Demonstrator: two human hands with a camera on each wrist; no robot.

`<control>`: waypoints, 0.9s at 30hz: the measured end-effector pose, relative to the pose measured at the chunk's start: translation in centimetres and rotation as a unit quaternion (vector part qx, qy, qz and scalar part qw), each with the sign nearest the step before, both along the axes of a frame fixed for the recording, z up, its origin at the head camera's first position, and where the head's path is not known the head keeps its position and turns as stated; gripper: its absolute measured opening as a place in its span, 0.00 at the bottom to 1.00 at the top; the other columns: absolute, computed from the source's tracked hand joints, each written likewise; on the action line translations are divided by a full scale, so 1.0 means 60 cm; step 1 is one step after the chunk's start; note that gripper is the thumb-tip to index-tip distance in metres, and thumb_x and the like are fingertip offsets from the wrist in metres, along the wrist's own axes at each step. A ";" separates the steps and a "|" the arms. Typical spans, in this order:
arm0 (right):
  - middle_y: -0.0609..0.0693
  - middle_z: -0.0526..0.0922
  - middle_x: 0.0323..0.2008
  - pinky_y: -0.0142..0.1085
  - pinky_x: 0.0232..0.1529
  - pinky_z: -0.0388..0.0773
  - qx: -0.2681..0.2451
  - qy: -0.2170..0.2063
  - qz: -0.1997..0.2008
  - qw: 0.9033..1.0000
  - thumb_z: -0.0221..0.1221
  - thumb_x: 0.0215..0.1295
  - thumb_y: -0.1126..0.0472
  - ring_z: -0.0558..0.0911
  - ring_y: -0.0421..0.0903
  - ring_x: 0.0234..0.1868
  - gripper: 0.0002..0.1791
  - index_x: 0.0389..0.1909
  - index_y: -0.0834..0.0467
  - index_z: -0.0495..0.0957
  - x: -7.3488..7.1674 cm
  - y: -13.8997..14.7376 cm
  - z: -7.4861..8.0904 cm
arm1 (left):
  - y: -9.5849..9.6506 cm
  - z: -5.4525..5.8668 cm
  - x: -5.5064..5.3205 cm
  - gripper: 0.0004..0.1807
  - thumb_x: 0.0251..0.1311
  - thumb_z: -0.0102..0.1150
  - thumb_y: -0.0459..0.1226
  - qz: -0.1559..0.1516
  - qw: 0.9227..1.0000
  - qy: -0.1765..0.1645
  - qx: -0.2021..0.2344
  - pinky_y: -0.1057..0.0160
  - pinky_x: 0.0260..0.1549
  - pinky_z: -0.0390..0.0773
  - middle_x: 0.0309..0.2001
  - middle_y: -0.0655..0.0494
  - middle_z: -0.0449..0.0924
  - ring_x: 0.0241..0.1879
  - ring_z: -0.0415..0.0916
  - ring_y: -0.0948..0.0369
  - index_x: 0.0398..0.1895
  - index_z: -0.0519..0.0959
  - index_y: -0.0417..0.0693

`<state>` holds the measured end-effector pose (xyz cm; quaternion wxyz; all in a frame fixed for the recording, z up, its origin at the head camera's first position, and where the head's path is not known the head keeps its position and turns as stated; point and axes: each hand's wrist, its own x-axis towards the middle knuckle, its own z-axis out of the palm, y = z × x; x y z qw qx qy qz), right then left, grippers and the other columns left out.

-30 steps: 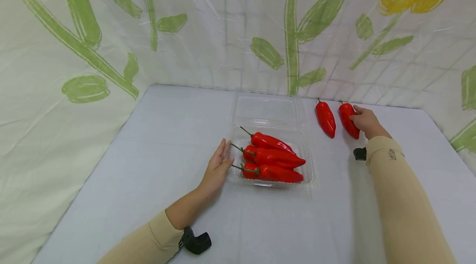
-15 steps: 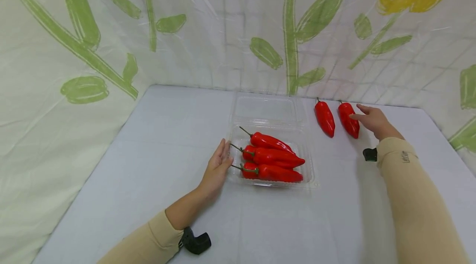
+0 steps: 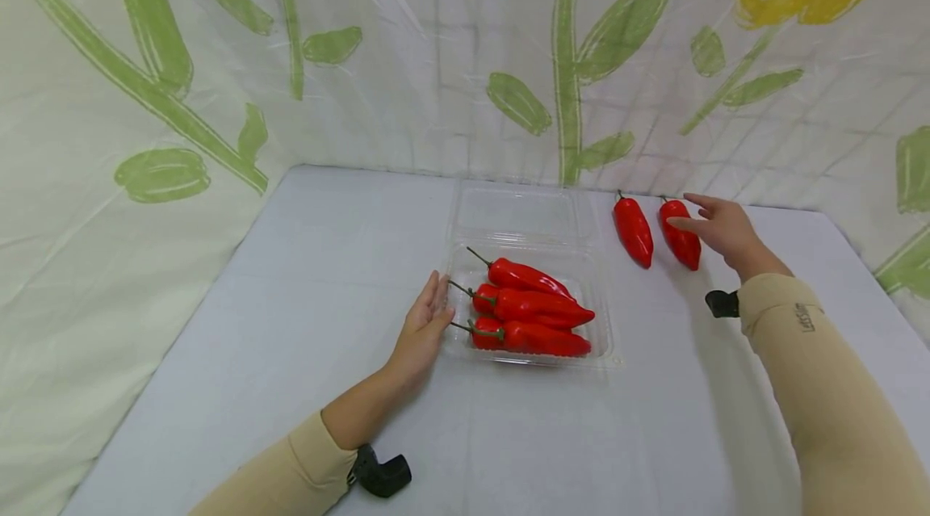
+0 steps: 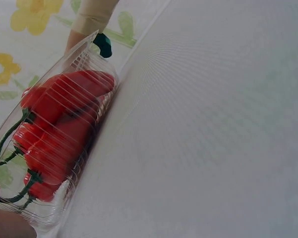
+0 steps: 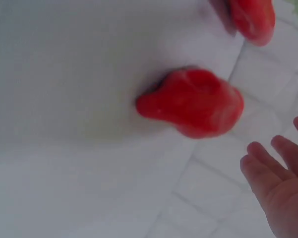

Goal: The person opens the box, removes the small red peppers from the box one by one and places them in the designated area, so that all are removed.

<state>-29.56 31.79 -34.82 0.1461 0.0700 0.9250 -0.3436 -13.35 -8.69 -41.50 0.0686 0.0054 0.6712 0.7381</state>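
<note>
Several red peppers (image 3: pixel 541 307) with green stems lie in a clear plastic clamshell container (image 3: pixel 603 338), stems to the left. Along its left wall rest the straight fingers of my left hand (image 3: pixel 421 334), thumb at the rim; the left wrist view shows peppers (image 4: pixel 59 144) through the clear side. At the back right, a pepper (image 3: pixel 679 245) lies on the table below my right hand (image 3: pixel 726 229), whose fingers are spread. The right wrist view shows a gap between this pepper (image 5: pixel 198 106) and the fingers. Another pepper (image 3: pixel 634 233) lies just left of it.
The container's clear lid (image 3: pixel 519 213) is folded back toward the rear of the white-covered table (image 3: pixel 349 258). Behind the table's far edge hangs a pale curtain (image 3: pixel 407 80) with painted flowers. A black wrist camera (image 3: pixel 383 476) sticks out from the left sleeve.
My right hand has come off the right-hand pepper, shifted right with its fingers spreading, then moved slightly back over it. My left hand stays at the container.
</note>
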 end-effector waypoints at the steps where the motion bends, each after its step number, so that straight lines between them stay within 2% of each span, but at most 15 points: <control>1: 0.71 0.45 0.70 0.64 0.59 0.63 -0.001 0.009 0.006 1.000 0.53 0.61 0.39 0.48 0.71 0.68 0.47 0.73 0.53 0.40 0.002 -0.008 0.003 | 0.000 0.000 0.000 0.34 0.68 0.37 0.28 0.000 1.000 0.001 -0.001 0.53 0.71 0.43 0.75 0.47 0.41 0.74 0.37 0.54 0.73 0.37 0.39; 6: 0.69 0.48 0.70 0.62 0.57 0.66 0.011 0.042 0.058 0.997 0.54 0.62 0.42 0.51 0.70 0.68 0.45 0.73 0.50 0.42 0.012 -0.047 0.021 | -0.001 0.002 -0.001 0.34 0.68 0.36 0.29 0.000 1.000 -0.001 -0.003 0.53 0.71 0.44 0.75 0.48 0.41 0.74 0.37 0.54 0.73 0.37 0.40; 10: 0.65 0.45 0.72 0.63 0.58 0.65 0.024 0.051 0.095 0.994 0.55 0.61 0.42 0.49 0.69 0.69 0.45 0.73 0.49 0.44 0.018 -0.069 0.033 | 0.000 0.001 -0.001 0.34 0.68 0.37 0.29 0.000 1.000 -0.003 0.000 0.53 0.71 0.43 0.75 0.48 0.41 0.74 0.37 0.54 0.73 0.37 0.39; 17: 0.66 0.54 0.69 0.60 0.57 0.69 0.033 0.067 0.132 0.988 0.56 0.62 0.44 0.58 0.67 0.65 0.42 0.73 0.50 0.49 0.033 -0.093 0.046 | 0.000 -0.001 0.000 0.34 0.67 0.37 0.28 -0.003 1.000 -0.002 0.003 0.53 0.71 0.43 0.75 0.47 0.41 0.74 0.37 0.54 0.73 0.37 0.39; 23: 0.64 0.55 0.70 0.59 0.60 0.65 0.015 0.081 0.162 0.983 0.58 0.61 0.45 0.59 0.69 0.66 0.41 0.72 0.50 0.52 0.044 -0.112 0.057 | 0.001 0.000 -0.001 0.35 0.67 0.36 0.28 -0.004 1.000 0.004 0.009 0.53 0.71 0.41 0.75 0.47 0.40 0.74 0.35 0.55 0.73 0.36 0.38; 27: 0.61 0.55 0.71 0.59 0.61 0.64 0.006 0.078 0.167 0.983 0.59 0.59 0.45 0.58 0.66 0.68 0.42 0.72 0.49 0.52 0.048 -0.126 0.060 | 0.000 0.001 0.000 0.35 0.67 0.36 0.28 -0.002 1.000 0.005 0.009 0.53 0.71 0.41 0.75 0.47 0.40 0.74 0.35 0.54 0.73 0.36 0.38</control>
